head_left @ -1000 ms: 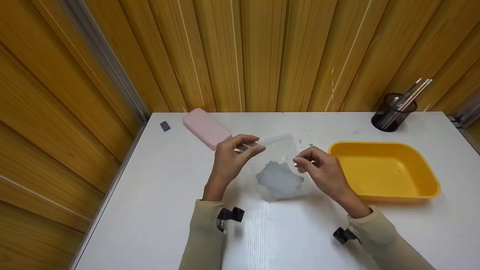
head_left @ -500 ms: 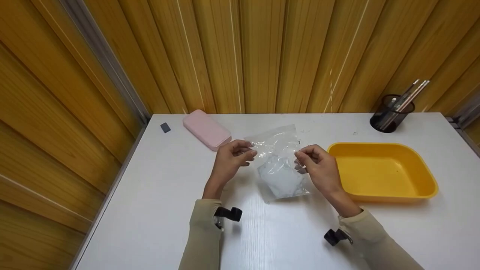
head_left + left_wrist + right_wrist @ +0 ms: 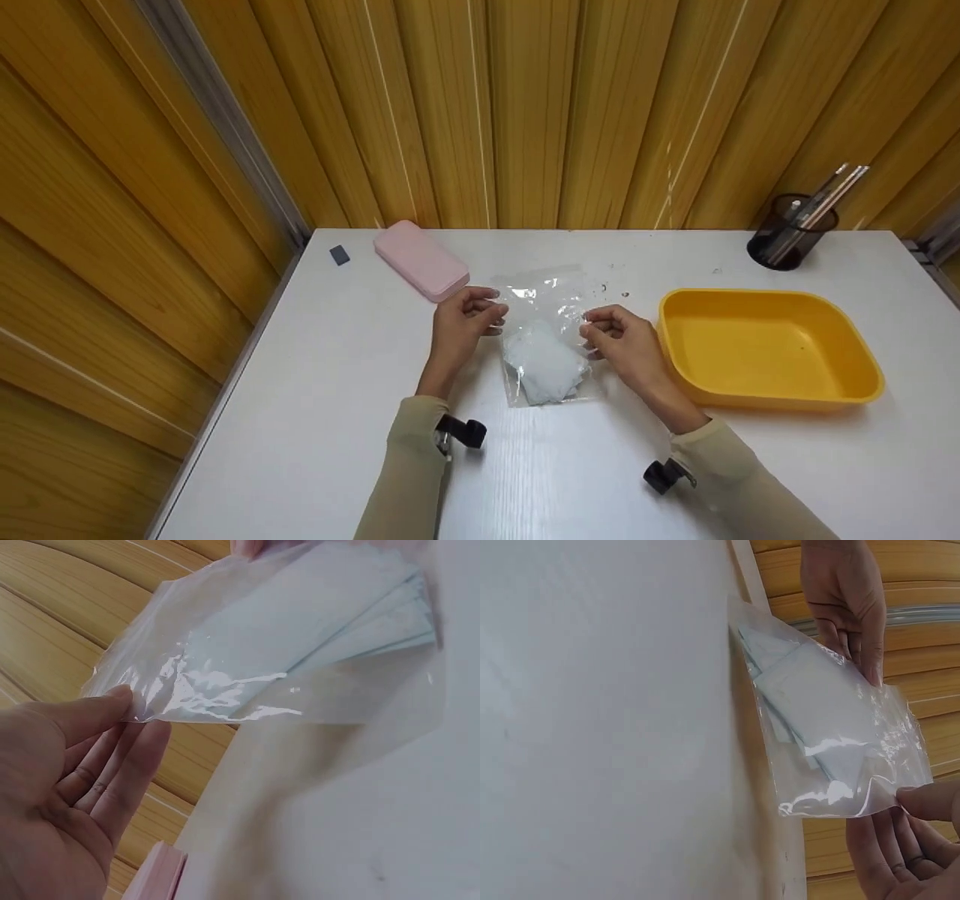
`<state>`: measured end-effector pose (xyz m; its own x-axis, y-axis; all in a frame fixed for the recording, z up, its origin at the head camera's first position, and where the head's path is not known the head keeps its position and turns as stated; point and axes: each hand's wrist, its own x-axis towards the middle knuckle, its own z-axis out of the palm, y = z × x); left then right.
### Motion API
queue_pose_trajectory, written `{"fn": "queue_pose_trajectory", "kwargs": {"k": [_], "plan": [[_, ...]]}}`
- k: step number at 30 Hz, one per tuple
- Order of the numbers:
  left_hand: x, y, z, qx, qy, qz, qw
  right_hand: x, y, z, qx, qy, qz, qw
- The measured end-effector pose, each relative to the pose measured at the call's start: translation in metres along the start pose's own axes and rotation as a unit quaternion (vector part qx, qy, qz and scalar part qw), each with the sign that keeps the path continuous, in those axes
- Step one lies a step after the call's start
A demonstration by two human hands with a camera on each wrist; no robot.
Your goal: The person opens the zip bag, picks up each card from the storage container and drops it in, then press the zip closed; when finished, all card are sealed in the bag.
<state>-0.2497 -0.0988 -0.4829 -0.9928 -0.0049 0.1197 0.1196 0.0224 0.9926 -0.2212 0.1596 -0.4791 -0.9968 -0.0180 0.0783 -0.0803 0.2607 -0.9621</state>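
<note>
Two sets of fingers pinch the side edges of a clear plastic zip bag holding pale blue sheets: left hand on one edge, right hand opposite, over the white worktop, beside a yellow plastic tray.

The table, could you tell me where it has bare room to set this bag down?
The white table is bare on the near left, below the pink case, and along the near edge under the yellow tray. It is crowded mid-table, where both hands hold the plastic bag beside the tray.
</note>
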Motion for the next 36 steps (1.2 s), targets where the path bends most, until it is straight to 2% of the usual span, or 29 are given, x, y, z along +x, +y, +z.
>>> {"fn": "queue_pose_trajectory", "kwargs": {"k": [5,12,22,29,36], "plan": [[0.006,-0.008,-0.002,0.011,-0.025,-0.019,0.9995,0.002,0.013,-0.001,-0.015,-0.011,0.029,0.999],[0.006,-0.017,-0.004,0.052,-0.068,-0.038,0.9956,0.007,0.024,0.000,-0.026,-0.008,0.061,0.998],[0.010,-0.030,0.001,0.098,-0.050,-0.027,0.9936,0.013,0.031,-0.003,-0.031,-0.025,0.063,0.997],[0.006,-0.045,-0.003,0.044,-0.049,-0.041,0.9970,0.018,0.036,-0.005,-0.090,-0.051,0.061,0.993],[0.005,-0.048,-0.004,0.040,-0.060,-0.016,0.9973,0.018,0.036,-0.009,-0.112,-0.051,0.050,0.991]]}}
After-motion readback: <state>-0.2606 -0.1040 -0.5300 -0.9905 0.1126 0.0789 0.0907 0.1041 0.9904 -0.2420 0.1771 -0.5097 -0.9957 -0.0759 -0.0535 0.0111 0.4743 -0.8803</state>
